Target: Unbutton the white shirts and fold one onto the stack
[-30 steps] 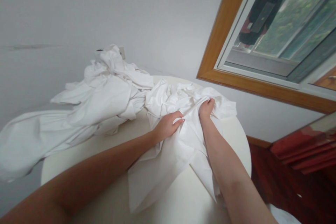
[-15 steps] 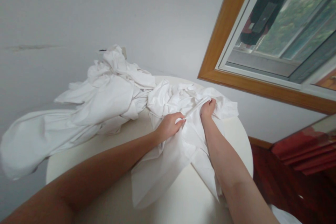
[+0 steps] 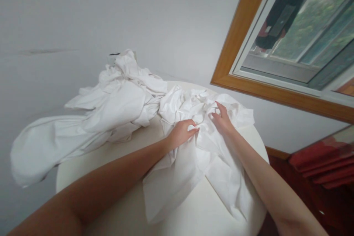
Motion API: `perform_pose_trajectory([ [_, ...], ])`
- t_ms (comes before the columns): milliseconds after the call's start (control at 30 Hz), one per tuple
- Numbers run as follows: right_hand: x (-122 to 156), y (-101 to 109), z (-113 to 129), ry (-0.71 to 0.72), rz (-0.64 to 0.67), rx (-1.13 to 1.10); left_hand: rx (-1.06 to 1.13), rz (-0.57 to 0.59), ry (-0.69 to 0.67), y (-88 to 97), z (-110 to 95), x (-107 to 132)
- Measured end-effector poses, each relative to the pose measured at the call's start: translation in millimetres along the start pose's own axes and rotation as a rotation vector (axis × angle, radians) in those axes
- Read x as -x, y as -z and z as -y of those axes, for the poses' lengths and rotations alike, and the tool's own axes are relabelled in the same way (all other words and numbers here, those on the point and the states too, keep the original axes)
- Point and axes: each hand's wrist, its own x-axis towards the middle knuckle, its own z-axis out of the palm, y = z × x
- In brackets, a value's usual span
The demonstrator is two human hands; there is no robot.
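Evidently the left hand (image 3: 180, 135) has its thumb and fingers clamped on a fold of the white cloth (image 3: 171, 190), which lies rumpled across the round counter (image 3: 199, 212). To its right, the right hand (image 3: 224, 122) holds its thumb and forefinger apart over the same cloth; whether they touch it, I cannot tell. A larger heap of white fabric (image 3: 118, 107) sits to the left, spilling past the counter's edge.

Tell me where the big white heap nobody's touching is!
In the head view, the heap is on the left, on the white table near the wall, left of the cloth the left hand pinches.
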Motion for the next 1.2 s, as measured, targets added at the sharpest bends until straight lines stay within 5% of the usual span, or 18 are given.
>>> perform_pose_trajectory([
  [167,28.3,16.0,63.6,0.327,0.242,0.131,0.036,-0.038,0.011,-3.2,3.7,0.3],
  [300,37.7,12.2,79.5,0.431,0.462,0.059,0.123,-0.027,-0.012,-1.1,6.9,-0.1],
  [567,37.4,13.0,79.2,0.408,0.433,0.065,0.196,0.071,0.016,7.1,10.5,-3.4],
  [1033,38.6,8.6,75.4,0.367,0.442,0.022,0.254,0.428,-0.086,21.8,25.7,-14.7],
  [1200,38.7,9.7,76.8,0.381,0.441,0.04,0.342,0.445,-0.083,20.2,33.1,-15.7],
])
